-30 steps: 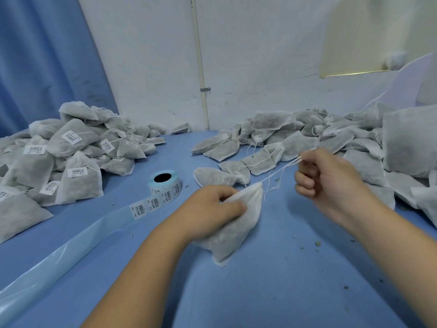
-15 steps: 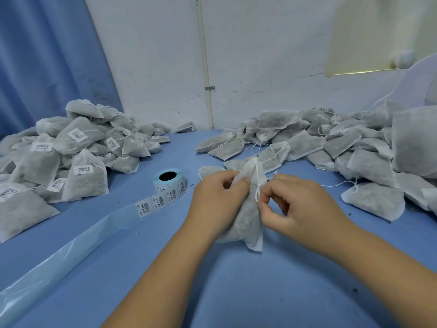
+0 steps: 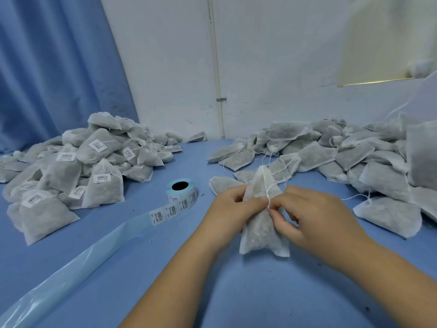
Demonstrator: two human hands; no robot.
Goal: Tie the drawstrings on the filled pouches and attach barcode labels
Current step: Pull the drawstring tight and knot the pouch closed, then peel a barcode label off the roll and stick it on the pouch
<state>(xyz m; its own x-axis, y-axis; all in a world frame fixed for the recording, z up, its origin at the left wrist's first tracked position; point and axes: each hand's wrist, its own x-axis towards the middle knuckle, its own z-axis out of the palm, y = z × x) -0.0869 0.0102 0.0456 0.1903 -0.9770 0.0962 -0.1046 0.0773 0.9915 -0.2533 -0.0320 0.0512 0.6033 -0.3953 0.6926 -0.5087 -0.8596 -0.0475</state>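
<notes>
Head view. A: Where's the pouch?
B: Upright over the surface, between both hands; left hand grips its gathered neck, likely to keep the filling in; right hand pinches the drawstring, seemingly to knot it; label roll lies near, within reach.

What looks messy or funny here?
Nothing looks broken. A few dark crumbs lie loose on the blue table, maybe spilled filling. The label roll has an empty backing strip trailing far toward the near left. The left hand holds the pouch while the right hand pinches its drawstring.
</notes>
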